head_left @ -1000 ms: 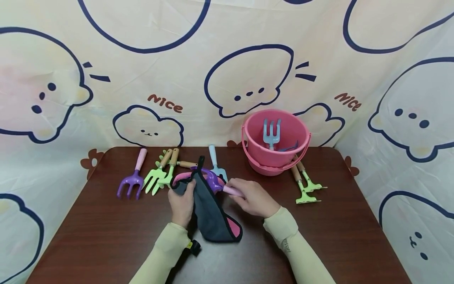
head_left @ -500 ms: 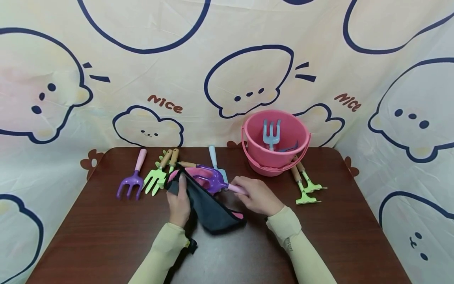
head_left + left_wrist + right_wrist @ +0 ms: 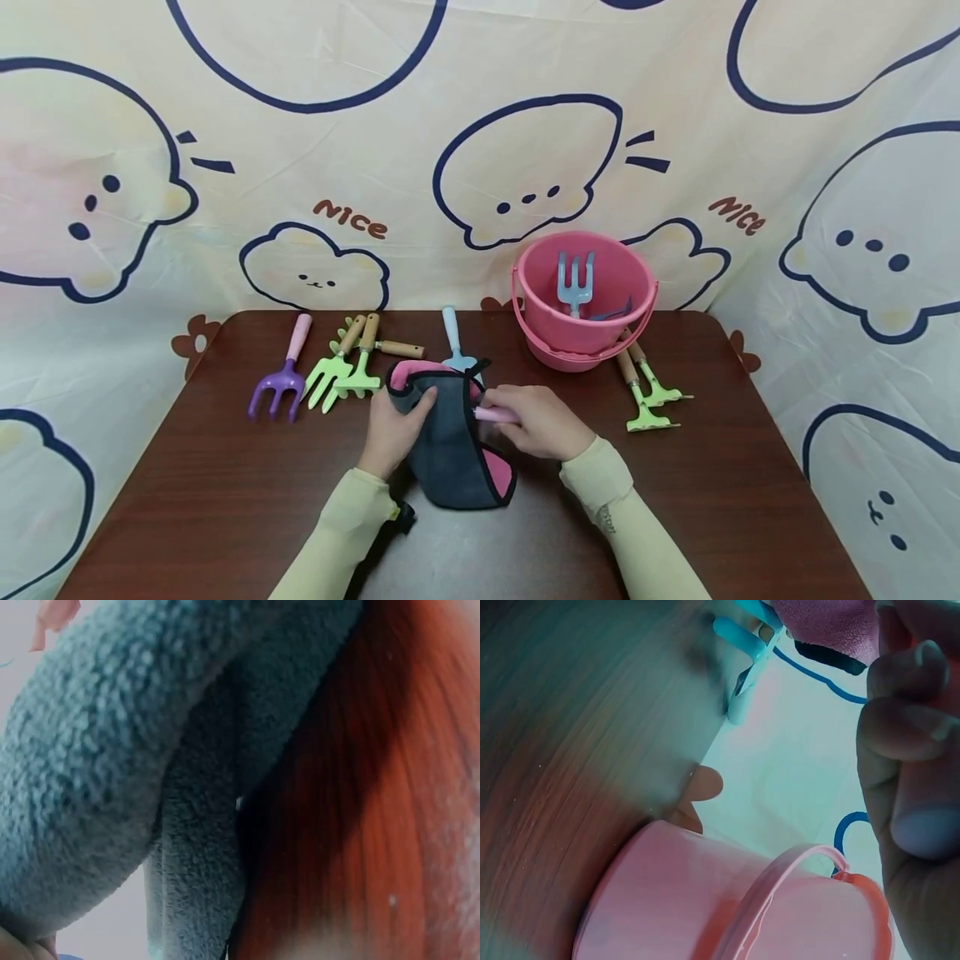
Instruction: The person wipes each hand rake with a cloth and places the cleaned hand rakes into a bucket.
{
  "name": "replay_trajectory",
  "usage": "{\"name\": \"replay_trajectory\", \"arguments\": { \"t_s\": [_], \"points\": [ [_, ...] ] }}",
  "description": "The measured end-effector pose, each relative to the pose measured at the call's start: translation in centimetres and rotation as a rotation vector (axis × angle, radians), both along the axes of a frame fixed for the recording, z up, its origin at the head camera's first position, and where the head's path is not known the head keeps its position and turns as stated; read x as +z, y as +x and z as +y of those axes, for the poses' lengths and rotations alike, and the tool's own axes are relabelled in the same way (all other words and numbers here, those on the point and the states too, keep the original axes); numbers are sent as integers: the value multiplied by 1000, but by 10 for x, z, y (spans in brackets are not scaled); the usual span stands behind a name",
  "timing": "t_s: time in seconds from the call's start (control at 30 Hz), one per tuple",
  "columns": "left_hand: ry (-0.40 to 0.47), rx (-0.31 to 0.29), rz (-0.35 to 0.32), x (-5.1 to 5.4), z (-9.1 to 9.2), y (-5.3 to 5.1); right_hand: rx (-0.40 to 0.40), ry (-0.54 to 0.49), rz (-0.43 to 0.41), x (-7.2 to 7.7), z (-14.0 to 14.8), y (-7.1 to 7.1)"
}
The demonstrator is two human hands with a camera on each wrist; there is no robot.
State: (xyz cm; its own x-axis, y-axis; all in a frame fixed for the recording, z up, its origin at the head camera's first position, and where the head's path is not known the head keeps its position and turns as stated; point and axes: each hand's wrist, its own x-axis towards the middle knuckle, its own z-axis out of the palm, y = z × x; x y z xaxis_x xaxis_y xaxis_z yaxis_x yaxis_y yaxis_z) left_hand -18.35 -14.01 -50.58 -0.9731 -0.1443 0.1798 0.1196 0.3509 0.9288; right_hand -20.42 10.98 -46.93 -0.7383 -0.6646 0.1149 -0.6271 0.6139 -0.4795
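Work looks partway: mid-table, the left hand (image 3: 393, 437) grips the grey cloth (image 3: 450, 454); the right hand (image 3: 536, 423) curls round the pink-handled tool (image 3: 493, 414), jutting from the cloth's two o'clock, head hidden. The purple fork (image 3: 279, 383), past nine, lies unwrapped. The pink bucket (image 3: 558, 335) crowds one-thirty; open table (image 3: 720, 500) lies towards eight and just past three, inside its side edges

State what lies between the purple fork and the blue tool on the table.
Green tools with wooden handles lie between them, in the head view.

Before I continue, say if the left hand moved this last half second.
Yes: in the head view, the left hand shifted right, away from the purple fork.
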Motion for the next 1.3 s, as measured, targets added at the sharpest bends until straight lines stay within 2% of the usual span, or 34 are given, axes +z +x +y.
{"name": "replay_trajectory", "arguments": {
  "t_s": [0.3,0.43,0.67,0.87,0.97,1.13,1.3],
  "points": [
    [0,-3,17,1,1,2,-10,-28,-10,1,5,-4],
    [-2,17,66,1,2,3,-10,-39,-3,3,6,-5],
    [-36,36,201,0,0,3,-4,-57,-10,2,8,-6],
    [-78,31,237,1,-1,2,-12,-56,-16,3,8,-5],
    [-28,3,195,2,-3,1,-20,-48,-14,3,8,-5],
    [151,-59,9,3,-5,1,-18,-37,-3,5,7,-3],
    [266,-76,-119,3,-6,-1,-20,-30,9,5,7,-3]
  ]
}}
